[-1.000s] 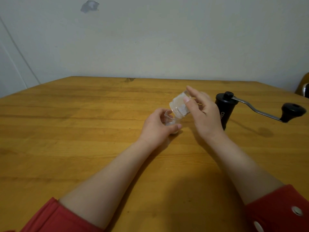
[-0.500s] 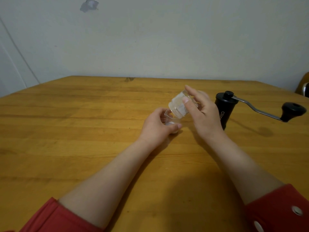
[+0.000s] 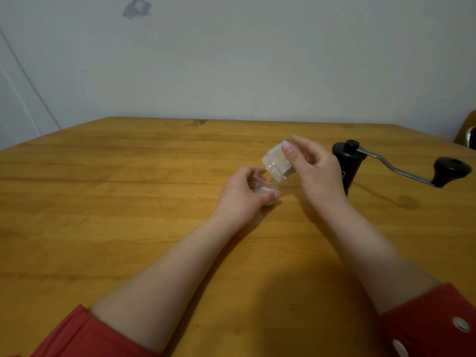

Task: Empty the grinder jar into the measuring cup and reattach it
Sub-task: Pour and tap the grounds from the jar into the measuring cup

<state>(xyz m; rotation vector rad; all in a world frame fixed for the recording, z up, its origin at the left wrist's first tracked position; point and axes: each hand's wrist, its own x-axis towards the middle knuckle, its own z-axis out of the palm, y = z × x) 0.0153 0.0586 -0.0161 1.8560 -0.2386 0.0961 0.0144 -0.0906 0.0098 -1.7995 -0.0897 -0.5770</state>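
My right hand [image 3: 315, 173] grips the clear grinder jar [image 3: 277, 163] and holds it tilted, its mouth pointing down and left over the small clear measuring cup [image 3: 261, 182]. My left hand [image 3: 242, 197] curls round that cup, which stands on the wooden table [image 3: 128, 202]; most of the cup is hidden by my fingers. Something pale shows inside the cup. The black grinder body [image 3: 347, 166] stands upright just right of my right hand, its metal crank handle [image 3: 401, 168] reaching right to a black knob.
The table runs wide to the left and toward me. A wall stands behind its far edge. A dark object [image 3: 467, 136] shows at the right edge of the view, past the table's corner.
The jar and my right hand have lifted slightly above the cup. My left hand and the grinder body have not moved.
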